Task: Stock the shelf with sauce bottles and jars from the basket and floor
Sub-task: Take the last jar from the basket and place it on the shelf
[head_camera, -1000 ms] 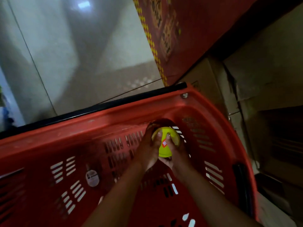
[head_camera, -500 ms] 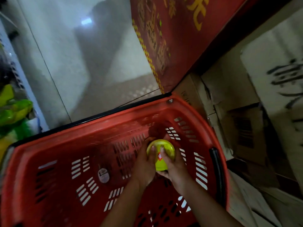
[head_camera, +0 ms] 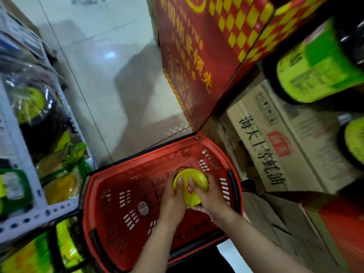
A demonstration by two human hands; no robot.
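**Lifting the jar out of the basket**

Lower centre of the frame: the left hand and right hand both clasp one jar, each grip pressed against its yellow lid and sides. The jar sits over the right half of the red basket, which appears otherwise empty. Advice: keep both palms low on the body, not the lid alone, and raise it vertically clear of the rim. Beyond, cardboard boxes stand at right; the shelf runs along the left edge.
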